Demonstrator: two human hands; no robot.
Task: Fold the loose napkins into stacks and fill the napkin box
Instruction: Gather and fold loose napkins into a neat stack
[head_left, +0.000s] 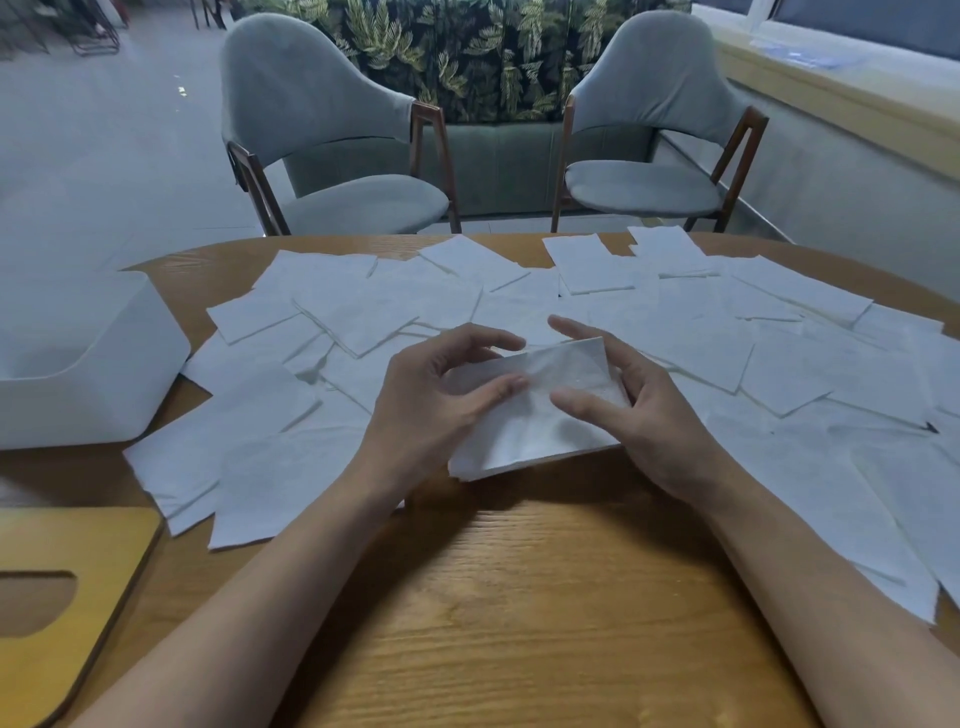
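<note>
Mid-frame, left hand (436, 400) and right hand (644, 415) pinch the napkin's (524, 431) ends, likely squaring its fold for the box (88, 358) at left.

Two grey armchairs (322, 104) beyond wooden table (519, 597); leaf-print backdrop (467, 52); pale floor (104, 156); perhaps window ledge (831, 93) at right

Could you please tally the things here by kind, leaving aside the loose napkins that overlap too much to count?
Grey chairs: 2
White napkin box: 1
Wooden slotted lid: 1
Folded napkin stack: 1
Wooden table: 1
Total: 6
</note>
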